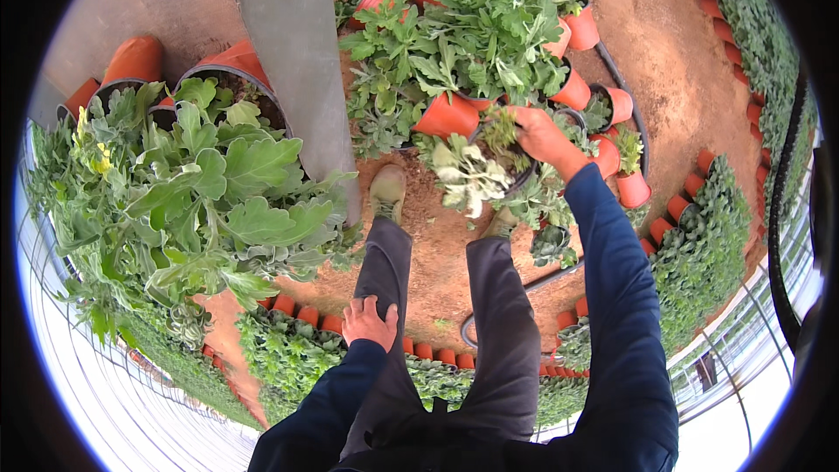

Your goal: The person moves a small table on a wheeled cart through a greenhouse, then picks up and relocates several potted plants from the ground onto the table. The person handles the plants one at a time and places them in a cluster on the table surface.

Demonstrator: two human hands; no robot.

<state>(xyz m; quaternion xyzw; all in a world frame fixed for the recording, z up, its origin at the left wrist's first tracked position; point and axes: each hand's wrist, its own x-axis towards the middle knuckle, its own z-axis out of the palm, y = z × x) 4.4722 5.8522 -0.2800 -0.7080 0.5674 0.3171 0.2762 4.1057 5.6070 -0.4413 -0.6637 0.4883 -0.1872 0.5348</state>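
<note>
My right hand (541,134) reaches down into a cluster of potted plants, fingers curled at the edge of a potted plant (501,151) with small green shoots. Whether the fingertips pinch its rim or its stems is hidden by foliage. Pale, whitish leaves (470,174) spill over that pot's near side. Just left of it a red plastic pot (448,116) lies tipped over. On my left leg, near the knee, rests my left hand (371,322), empty, with its fingers spread.
A grey flat panel (288,46) runs down beside large-leaved potted plants (216,177) at left. Several red pots (570,88) lie tilted around the cluster. A black hose (613,65) curves along the soil floor (655,19). Rows of potted plants (708,236) stand beyond.
</note>
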